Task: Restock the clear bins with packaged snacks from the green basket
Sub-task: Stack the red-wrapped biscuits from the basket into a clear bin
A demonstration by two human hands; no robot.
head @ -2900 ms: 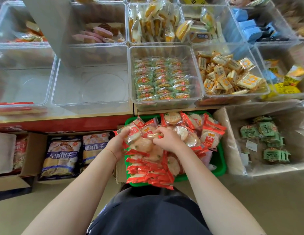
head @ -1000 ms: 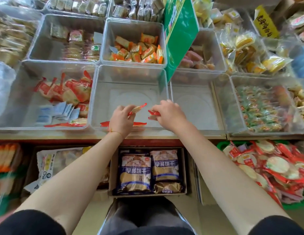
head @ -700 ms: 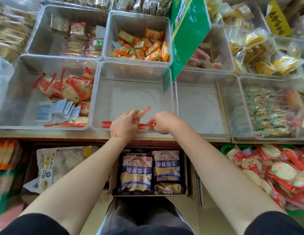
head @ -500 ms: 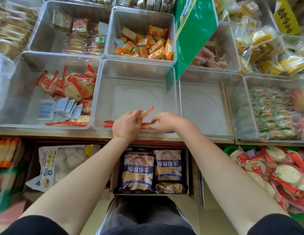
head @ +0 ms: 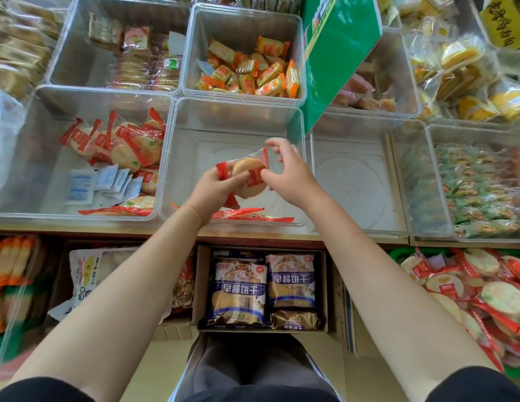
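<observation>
Both hands, left hand [head: 212, 185] and right hand [head: 290, 175], grip red-wrapped round cracker packets [head: 247, 177] above the near middle clear bin [head: 235, 117], while the green basket [head: 398, 253] sits at the near right.

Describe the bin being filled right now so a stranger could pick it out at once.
Start at the big green sign leaning over the shelf; the clear bin sits directly beneath its lower left corner, front row, under both hands. Unlike its left neighbour's heap of red-wrapped crackers, it holds only a few red packets along its near wall.
</observation>
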